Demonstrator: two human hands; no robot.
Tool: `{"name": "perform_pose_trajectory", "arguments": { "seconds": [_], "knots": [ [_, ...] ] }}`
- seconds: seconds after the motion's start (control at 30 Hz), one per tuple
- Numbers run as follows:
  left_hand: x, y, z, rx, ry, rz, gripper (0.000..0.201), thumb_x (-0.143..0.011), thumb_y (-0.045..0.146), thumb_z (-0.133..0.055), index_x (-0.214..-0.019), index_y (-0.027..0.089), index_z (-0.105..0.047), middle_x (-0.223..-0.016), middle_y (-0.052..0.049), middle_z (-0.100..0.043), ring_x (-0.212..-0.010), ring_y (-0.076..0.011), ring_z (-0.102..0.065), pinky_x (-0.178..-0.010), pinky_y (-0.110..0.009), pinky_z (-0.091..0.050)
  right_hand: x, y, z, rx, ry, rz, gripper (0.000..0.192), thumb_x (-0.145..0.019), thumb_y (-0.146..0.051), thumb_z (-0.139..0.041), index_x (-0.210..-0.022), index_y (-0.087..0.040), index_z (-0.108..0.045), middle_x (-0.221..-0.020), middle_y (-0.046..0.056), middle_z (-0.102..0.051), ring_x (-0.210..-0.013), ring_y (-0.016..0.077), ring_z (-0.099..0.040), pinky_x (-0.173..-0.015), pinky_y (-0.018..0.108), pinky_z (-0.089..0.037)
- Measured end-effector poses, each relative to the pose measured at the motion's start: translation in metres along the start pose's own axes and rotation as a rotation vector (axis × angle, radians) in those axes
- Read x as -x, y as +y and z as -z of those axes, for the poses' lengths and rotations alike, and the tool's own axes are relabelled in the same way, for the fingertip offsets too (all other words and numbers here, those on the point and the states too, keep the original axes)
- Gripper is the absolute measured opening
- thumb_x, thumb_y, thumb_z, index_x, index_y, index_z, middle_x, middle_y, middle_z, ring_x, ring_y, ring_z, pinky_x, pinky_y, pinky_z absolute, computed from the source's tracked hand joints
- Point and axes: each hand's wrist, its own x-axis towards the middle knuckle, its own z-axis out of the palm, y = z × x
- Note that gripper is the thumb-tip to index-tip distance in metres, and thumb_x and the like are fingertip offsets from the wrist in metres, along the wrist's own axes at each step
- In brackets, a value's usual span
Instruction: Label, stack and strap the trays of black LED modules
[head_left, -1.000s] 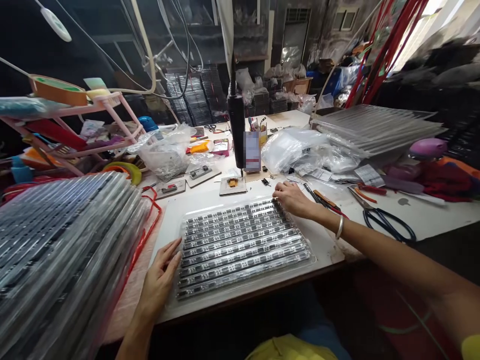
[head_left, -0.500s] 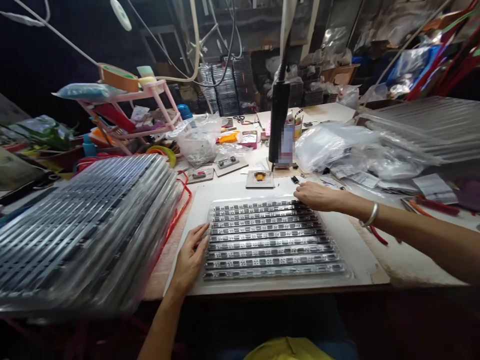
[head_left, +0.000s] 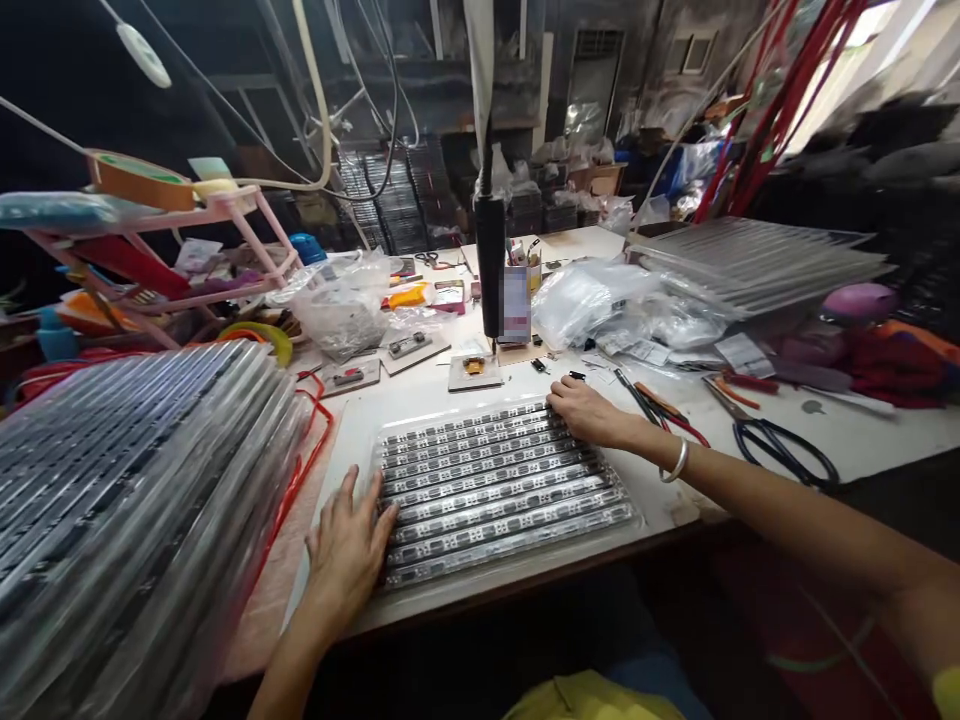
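Observation:
A clear plastic tray (head_left: 495,490) holds several rows of dark strips with silvery, patterned faces. It lies on a white board (head_left: 341,440) at the near edge of the table. Spread fingers of my left hand (head_left: 345,550) rest against the tray's left side, holding nothing. At the far right corner of the tray, my right hand (head_left: 589,412) has its fingers curled together at the ends of the upper strips. What lies between those fingertips is hidden. Just beyond the tray, a small block with an orange-brown piece (head_left: 474,368) sits under a hanging black powered screwdriver (head_left: 490,265).
A tall stack of similar filled trays (head_left: 142,490) stands to the left. Large scissors (head_left: 780,440) and pliers (head_left: 660,405) lie to the right. Clear plastic bags (head_left: 592,300), a pink rack (head_left: 247,240) and more stacked trays (head_left: 765,260) stand farther back.
The view has turned to the right, bringing the scissors into sight. My left hand's fingers are spread wider beside the tray. My right hand stays at the tray's far right corner.

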Motion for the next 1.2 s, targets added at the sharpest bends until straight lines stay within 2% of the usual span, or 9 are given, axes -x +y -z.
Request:
{"name": "perform_pose_trajectory", "arguments": {
  "seconds": [0.07,0.17,0.27,0.43,0.57,0.73,0.93,1.07,1.2],
  "knots": [
    [-0.003,0.014,-0.002,-0.179,-0.012,-0.08,0.057,-0.087,0.049,-0.038,-0.135,0.019,-0.047,-0.152,-0.013,-0.027,-0.14,-0.0354,-0.02,-0.107,-0.063,-0.016,0.008,-0.001,-0.002,-0.034,0.029,-0.055,0.031,-0.08,-0.001,-0.041,-0.1,-0.009,-0.064,-0.104,0.014,-0.062,-0.093,0.0232,-0.051,-0.077,0.031,-0.037],
    [-0.009,0.031,-0.007,-0.252,-0.112,-0.248,0.059,-0.089,0.049,-0.037,-0.141,0.021,-0.038,-0.152,-0.01,-0.028,-0.141,-0.0301,-0.02,-0.11,-0.058,-0.013,0.018,-0.011,-0.003,-0.079,0.1,-0.144,0.038,-0.092,-0.016,-0.036,-0.125,-0.009,-0.052,-0.127,0.017,-0.054,-0.111,0.0261,-0.048,-0.088,0.036,-0.038],
    [-0.012,0.038,-0.013,-0.257,-0.146,-0.31,0.06,-0.09,0.05,-0.033,-0.142,0.02,-0.035,-0.151,-0.01,-0.029,-0.14,-0.0274,-0.024,-0.111,-0.052,-0.017,0.024,-0.026,-0.007,-0.201,0.159,-0.138,0.058,-0.095,-0.043,-0.031,-0.143,-0.011,-0.03,-0.149,0.018,-0.031,-0.135,0.0282,-0.029,-0.103,0.045,-0.029],
    [-0.012,0.031,-0.012,-0.216,-0.13,-0.324,0.061,-0.09,0.05,-0.035,-0.143,0.02,-0.033,-0.151,-0.009,-0.027,-0.141,-0.0264,-0.022,-0.112,-0.051,-0.017,0.028,-0.04,-0.016,-0.368,0.035,-0.018,0.073,-0.091,-0.062,-0.026,-0.147,-0.014,-0.025,-0.154,0.012,-0.02,-0.143,0.0278,-0.012,-0.112,0.052,-0.015],
    [-0.003,0.001,-0.003,-0.017,-0.129,-0.258,0.055,-0.09,0.047,-0.036,-0.138,0.02,-0.043,-0.148,-0.008,-0.035,-0.139,-0.0262,-0.025,-0.112,-0.053,-0.022,0.054,-0.035,-0.02,-0.431,0.114,-0.081,0.055,-0.096,-0.048,-0.03,-0.142,-0.019,-0.038,-0.152,0.011,-0.026,-0.142,0.0272,-0.018,-0.109,0.053,-0.025],
    [0.031,-0.027,0.012,0.285,-0.055,-0.152,0.049,-0.092,0.042,-0.039,-0.136,0.019,-0.045,-0.146,-0.005,-0.039,-0.134,-0.0192,-0.037,-0.111,-0.039,-0.03,0.11,-0.022,-0.029,-0.487,0.235,-0.063,0.045,-0.095,-0.022,-0.032,-0.137,-0.013,-0.045,-0.146,0.015,-0.037,-0.137,0.0236,-0.032,-0.108,0.045,-0.036],
    [0.087,-0.023,0.035,0.123,-0.229,-0.389,0.049,-0.092,0.018,-0.034,-0.14,0.031,-0.038,-0.147,-0.001,-0.038,-0.133,-0.0178,-0.038,-0.108,-0.036,-0.036,0.166,0.0,-0.02,-0.495,0.172,0.08,0.06,-0.085,-0.008,-0.037,-0.143,-0.025,-0.035,-0.149,0.006,-0.035,-0.134,0.0212,-0.037,-0.106,0.04,-0.04],
    [0.116,-0.028,0.022,-0.087,-0.055,-0.483,0.057,-0.089,0.015,-0.041,-0.142,0.032,-0.031,-0.145,-0.004,-0.041,-0.135,-0.0214,-0.035,-0.106,-0.04,-0.038,0.193,-0.002,-0.022,-0.451,0.142,0.126,0.066,-0.085,-0.017,-0.047,-0.147,-0.026,-0.026,-0.151,0.005,-0.031,-0.136,0.023,-0.033,-0.106,0.038,-0.04],
    [0.12,-0.025,-0.003,0.014,0.207,-0.496,0.046,-0.09,0.02,-0.046,-0.135,0.03,-0.042,-0.14,-0.008,-0.048,-0.132,-0.0238,-0.041,-0.103,-0.042,-0.037,0.196,-0.011,-0.043,-0.399,0.412,0.119,0.057,-0.088,-0.02,-0.049,-0.143,-0.024,-0.034,-0.142,0.01,-0.045,-0.135,0.0239,-0.035,-0.103,0.042,-0.042]
  ]
}}
